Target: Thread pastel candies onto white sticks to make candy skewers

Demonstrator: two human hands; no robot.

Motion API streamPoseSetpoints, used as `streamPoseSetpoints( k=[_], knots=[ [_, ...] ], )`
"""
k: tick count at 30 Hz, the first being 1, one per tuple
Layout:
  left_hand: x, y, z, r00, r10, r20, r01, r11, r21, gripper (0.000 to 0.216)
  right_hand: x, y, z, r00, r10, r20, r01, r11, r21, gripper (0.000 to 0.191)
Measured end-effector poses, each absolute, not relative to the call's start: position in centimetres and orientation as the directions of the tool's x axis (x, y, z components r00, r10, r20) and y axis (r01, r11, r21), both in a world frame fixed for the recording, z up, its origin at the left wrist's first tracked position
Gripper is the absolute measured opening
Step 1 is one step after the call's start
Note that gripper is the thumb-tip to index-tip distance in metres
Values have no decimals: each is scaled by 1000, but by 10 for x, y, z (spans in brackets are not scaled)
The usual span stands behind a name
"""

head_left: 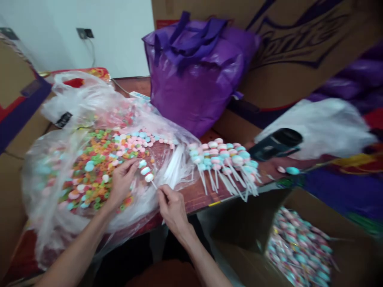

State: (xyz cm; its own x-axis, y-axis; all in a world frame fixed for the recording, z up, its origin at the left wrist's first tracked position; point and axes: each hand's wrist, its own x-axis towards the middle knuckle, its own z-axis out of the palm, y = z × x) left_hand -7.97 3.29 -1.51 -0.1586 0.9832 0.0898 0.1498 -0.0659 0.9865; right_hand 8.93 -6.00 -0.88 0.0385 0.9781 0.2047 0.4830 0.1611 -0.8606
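My right hand (pixel 172 205) pinches the thin white stick of a candy skewer (pixel 146 172), which is threaded with pale blue, white and pink marshmallow-like pieces. The skewer tilts up and to the left. At its upper end are the closed fingertips of my left hand (pixel 124 179); whatever they hold is too small to make out. Below and around my left hand, loose candies (pixel 92 171) lie on clear plastic: small orange, green and red rings with pink, blue and white pieces. Bare white sticks (pixel 175 165) lie bundled right of the skewer.
Finished-looking candy skewers (pixel 224 157) are piled on the table's right part, beside a dark tumbler (pixel 277 143). A purple bag (pixel 191 79) stands behind. Low at the right, a cardboard box (pixel 239 243) holds many wrapped skewers (pixel 302 247). A white plastic bag (pixel 323 127) lies at right.
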Motion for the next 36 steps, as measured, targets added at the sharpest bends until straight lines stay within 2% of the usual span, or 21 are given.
streamPoseSetpoints(
  k=[4,7,10,12,17,20,23,25,27,30,33,34,36],
  knots=[
    [-82,34,-20,-172,983,60,215,-22,976,50,120,-72,11,107,962,250,476,171,-863,28],
    [-82,33,-22,-171,984,44,261,2,965,54,157,-81,27,248,927,280,468,139,-873,25],
    [-80,32,-20,-157,987,45,294,3,956,54,196,-80,34,439,819,369,555,76,-829,22],
    [-80,32,-18,-142,988,56,308,-10,951,51,216,-73,33,490,758,430,645,17,-764,24],
    [-77,30,-14,-122,988,97,356,-48,933,44,226,-51,12,423,757,497,833,-109,-543,29],
    [-74,29,-13,-103,986,129,386,-80,919,39,215,-43,-3,382,806,452,891,-191,-411,28],
    [-74,29,-15,-93,984,153,415,-101,904,35,209,-43,-7,352,848,397,913,-217,-346,27],
    [-74,29,-17,-81,981,175,421,-126,898,34,208,-47,-1,332,840,430,918,-182,-353,28],
    [-75,30,-20,-65,979,195,418,-151,896,32,206,-52,7,333,785,522,914,-132,-383,27],
    [-75,32,-23,-26,978,206,411,-177,894,28,195,-57,16,289,743,603,874,52,-483,24],
    [-76,34,-27,50,979,196,453,-197,870,26,172,-48,12,119,860,497,758,245,-605,22],
    [-76,35,-28,77,979,189,482,-202,853,26,163,-41,9,72,901,427,743,237,-626,23],
    [-76,36,-27,119,977,174,534,-211,819,24,146,-22,3,65,953,295,794,130,-594,23]
  ],
)
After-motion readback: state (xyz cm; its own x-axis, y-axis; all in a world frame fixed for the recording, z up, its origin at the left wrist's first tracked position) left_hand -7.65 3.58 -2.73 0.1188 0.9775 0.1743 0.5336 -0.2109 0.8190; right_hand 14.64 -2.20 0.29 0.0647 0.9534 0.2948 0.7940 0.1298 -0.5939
